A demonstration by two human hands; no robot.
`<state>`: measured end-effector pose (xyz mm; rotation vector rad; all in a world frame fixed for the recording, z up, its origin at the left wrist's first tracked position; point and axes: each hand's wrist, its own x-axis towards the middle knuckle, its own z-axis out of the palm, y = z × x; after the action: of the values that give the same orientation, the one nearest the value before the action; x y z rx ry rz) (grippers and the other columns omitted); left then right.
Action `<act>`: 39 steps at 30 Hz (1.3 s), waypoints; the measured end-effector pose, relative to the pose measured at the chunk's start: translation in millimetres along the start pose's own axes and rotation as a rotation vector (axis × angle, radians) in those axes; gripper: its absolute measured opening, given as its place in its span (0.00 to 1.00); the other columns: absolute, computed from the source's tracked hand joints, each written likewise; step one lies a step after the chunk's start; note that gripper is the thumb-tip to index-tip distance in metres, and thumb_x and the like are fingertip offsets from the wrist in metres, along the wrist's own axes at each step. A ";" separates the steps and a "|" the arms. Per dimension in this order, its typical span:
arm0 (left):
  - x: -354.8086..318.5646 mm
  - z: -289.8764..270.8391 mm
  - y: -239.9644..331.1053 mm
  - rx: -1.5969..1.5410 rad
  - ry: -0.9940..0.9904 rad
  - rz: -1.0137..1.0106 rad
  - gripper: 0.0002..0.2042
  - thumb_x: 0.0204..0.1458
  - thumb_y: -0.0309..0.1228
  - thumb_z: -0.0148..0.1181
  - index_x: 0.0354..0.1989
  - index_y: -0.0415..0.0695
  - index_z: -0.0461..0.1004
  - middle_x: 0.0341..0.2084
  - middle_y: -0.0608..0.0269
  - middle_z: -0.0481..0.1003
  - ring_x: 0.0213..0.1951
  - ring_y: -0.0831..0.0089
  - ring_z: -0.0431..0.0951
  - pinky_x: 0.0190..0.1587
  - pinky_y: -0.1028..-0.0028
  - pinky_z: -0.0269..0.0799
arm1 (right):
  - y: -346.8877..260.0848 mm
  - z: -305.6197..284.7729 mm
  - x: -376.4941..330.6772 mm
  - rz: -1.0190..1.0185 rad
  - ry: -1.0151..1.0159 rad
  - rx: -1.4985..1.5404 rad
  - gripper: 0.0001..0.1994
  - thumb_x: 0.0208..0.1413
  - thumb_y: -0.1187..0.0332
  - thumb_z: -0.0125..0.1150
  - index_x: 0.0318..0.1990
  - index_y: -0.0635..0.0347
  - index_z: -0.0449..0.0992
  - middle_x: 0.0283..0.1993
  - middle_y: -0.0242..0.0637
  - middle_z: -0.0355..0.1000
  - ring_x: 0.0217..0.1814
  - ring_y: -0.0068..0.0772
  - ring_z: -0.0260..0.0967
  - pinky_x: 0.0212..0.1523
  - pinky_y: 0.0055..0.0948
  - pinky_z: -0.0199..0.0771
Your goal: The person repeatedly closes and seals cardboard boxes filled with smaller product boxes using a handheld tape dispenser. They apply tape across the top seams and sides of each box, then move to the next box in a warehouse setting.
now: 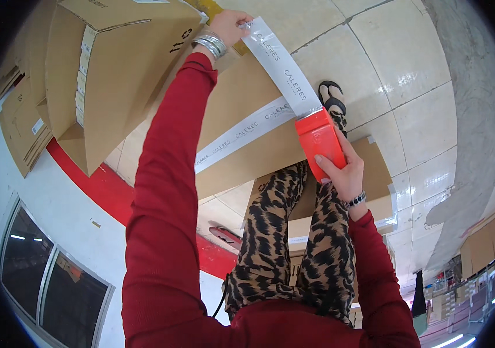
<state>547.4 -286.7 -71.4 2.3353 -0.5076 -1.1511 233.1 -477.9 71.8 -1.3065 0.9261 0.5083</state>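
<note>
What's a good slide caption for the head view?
Left hand holds a white tape strip, right hand its red dispenser, near a cardboard box with similar tape on it.

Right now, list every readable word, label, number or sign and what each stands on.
Printed words go unquoted; here is where they stand.
White tape strip between the bare left hand and the red plastic dispenser: repeated dark lettering, legible.
White tape band along the brown cardboard box: same lettering, legible.
Large brown cardboard box, upper left: black marks, too unclear to read.
Small white rectangular label, flat brown cardboard, far left: too small to read.
</note>
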 end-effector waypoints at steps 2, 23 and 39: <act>-2.5 26.8 -7.3 0.115 0.023 0.115 0.19 0.47 0.26 0.58 0.50 0.39 0.68 0.40 0.47 0.73 0.42 0.63 0.74 0.46 0.67 0.70 | 11.9 1.1 10.7 -0.037 0.019 -0.025 0.32 0.42 0.68 0.66 0.58 0.64 0.62 0.42 0.44 0.73 0.41 0.25 0.71 0.42 0.27 0.72; -74.1 145.8 59.1 0.617 0.312 0.398 0.31 0.51 0.57 0.41 0.63 0.58 0.54 0.65 0.63 0.44 0.66 0.63 0.42 0.62 0.45 0.29 | 97.8 -106.2 -62.1 -0.024 -0.054 -0.202 0.36 0.41 0.67 0.66 0.61 0.59 0.57 0.48 0.46 0.71 0.48 0.32 0.71 0.47 0.29 0.69; -92.3 178.1 77.8 0.901 0.177 0.477 0.26 0.52 0.52 0.42 0.54 0.50 0.66 0.58 0.62 0.59 0.64 0.54 0.46 0.62 0.46 0.32 | 143.0 -40.5 -1.6 0.187 0.317 -0.715 0.38 0.43 0.48 0.57 0.63 0.45 0.53 0.28 0.48 0.74 0.30 0.49 0.73 0.34 0.44 0.70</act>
<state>341.2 -347.8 -63.0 2.7192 -1.6732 -0.5126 109.5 -483.9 -10.7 -1.9952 1.1902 0.8415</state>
